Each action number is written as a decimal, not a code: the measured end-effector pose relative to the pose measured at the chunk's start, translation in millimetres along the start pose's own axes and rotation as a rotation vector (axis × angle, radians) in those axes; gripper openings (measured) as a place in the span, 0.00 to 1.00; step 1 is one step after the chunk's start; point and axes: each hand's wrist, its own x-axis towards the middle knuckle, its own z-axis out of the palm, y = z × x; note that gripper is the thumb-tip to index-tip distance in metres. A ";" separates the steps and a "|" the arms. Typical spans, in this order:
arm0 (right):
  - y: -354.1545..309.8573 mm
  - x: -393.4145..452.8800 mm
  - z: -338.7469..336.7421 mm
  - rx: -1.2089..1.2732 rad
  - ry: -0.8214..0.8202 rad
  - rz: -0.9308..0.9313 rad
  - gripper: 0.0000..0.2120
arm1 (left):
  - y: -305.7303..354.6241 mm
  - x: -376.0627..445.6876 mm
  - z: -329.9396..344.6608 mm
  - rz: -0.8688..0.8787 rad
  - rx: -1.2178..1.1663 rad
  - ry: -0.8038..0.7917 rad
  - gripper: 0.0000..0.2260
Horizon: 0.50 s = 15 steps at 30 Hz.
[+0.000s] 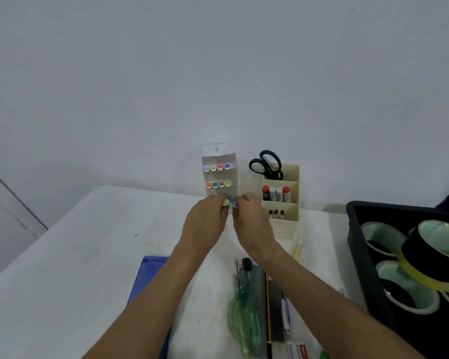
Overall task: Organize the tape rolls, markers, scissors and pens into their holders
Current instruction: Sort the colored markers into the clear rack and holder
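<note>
A pale green-capped marker is pinched by the left hand. A lilac-capped marker is pinched by the right hand, before the white tiered holder.

Colour-capped markers fill two tiers of the white tiered holder, black-handled scissors stand upright in the cream compartment organiser, and tape rolls lie in the black bin.

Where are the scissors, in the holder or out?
In. The scissors stand upright in the beige holder's back compartment, black handles above the rim, blades hidden inside.
</note>
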 end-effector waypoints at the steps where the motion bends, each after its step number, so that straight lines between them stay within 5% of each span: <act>1: 1.6 2.4 3.1 -0.001 -0.009 0.010 0.11 | -1.3 3.0 0.9 -0.008 -0.003 -0.002 0.09; 15: 7.7 29.9 33.2 0.002 -0.043 0.131 0.11 | -26.3 38.5 24.0 -0.108 0.112 -0.106 0.12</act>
